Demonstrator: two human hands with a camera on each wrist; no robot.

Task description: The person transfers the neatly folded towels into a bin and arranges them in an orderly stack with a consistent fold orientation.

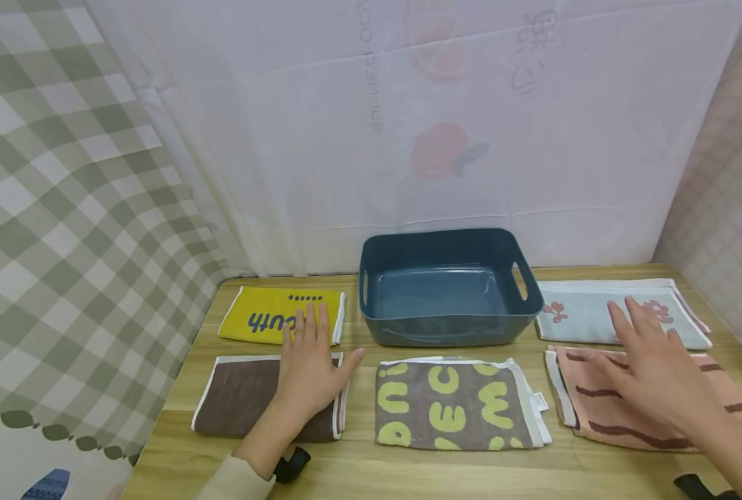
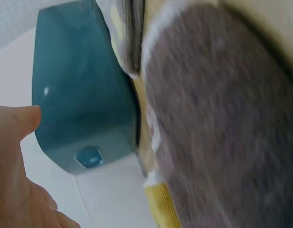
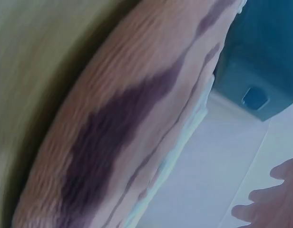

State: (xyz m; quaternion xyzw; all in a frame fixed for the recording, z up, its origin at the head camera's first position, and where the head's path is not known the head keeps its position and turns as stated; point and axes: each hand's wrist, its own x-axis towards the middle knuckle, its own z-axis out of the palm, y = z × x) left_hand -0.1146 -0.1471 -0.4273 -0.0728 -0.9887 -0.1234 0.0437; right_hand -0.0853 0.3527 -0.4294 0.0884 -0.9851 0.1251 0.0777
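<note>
My left hand (image 1: 308,378) is held with fingers spread above a folded dark brown towel (image 1: 246,396). Its fingertips overlap a folded yellow towel (image 1: 252,316) with blue lettering in the head view. On the other side, my right hand (image 1: 665,371) is over a folded salmon towel (image 1: 633,434) with brown stripes, its fingers extended toward a light blue towel (image 1: 580,326) with pink flower prints. Both wrist views show the fingers apart from the cloth, holding nothing. Between the hands lies a grey-brown towel (image 1: 471,403) with yellow-green letters.
A dark teal plastic basket (image 1: 452,330) with handle holes stands at the back middle of the wooden table (image 1: 358,476). Behind it hangs a white printed curtain (image 1: 321,173). Green checkered cloth (image 1: 71,173) covers the left side.
</note>
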